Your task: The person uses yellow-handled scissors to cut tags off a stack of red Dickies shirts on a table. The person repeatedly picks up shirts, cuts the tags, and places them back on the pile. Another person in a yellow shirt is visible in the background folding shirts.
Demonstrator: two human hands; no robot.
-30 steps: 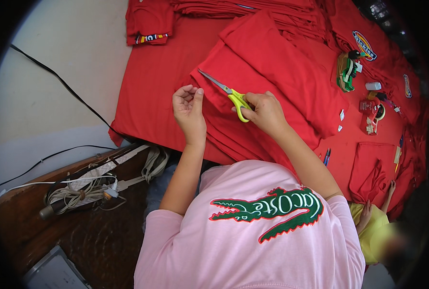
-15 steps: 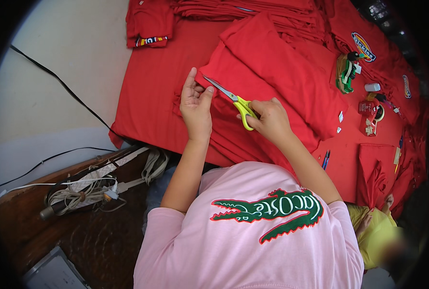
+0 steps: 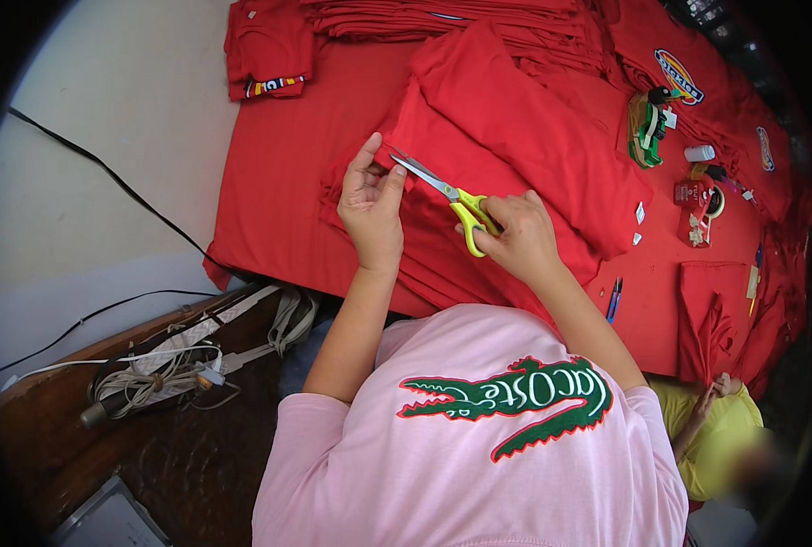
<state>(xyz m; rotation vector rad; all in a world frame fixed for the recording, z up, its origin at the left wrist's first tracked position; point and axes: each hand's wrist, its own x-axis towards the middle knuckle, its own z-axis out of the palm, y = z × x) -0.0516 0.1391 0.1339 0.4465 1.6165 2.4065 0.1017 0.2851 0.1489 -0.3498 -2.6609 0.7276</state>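
Scissors (image 3: 452, 192), per the head view, sit in your R hand (image 3: 520, 232) at approx. 1 o'clock off frame centre, tips aimed btwn 10 and 11. Your R fingers are wrapped round the loops. Your L hand (image 3: 370, 205), at 11, has index held out, thumb v. near the tips, other fingers part-curled; can't tell if it's pinching a bit of cloth or thread. Red garment (image 3: 534, 155) lies bundled in folds btwn 12 and 2, on the red-topped desk (image 3: 647, 296); blades overlap its L edge, contact unclear.

Handling, judging by looks: scissors prob. light and rigid, so hold by the loops and treat the pts as sharp, esp. w/ that thumb so close. Garment should be soft, floppy, a bit weighty as a bundle, not fragile but easy to nick. Best grip is the L edge, layers squeezed flat so they don't slide; one corner alone would prob. sag.

Looks: scissors have lime-yellow handles and slim silver blades, seemingly a bit parted. Garment's plain matte red w/ long soft creases and layered folds. Small white tags (image 3: 640, 213) show by its R edge, just shy of 3; more red garments (image 3: 461, 27) are stacked at 12.
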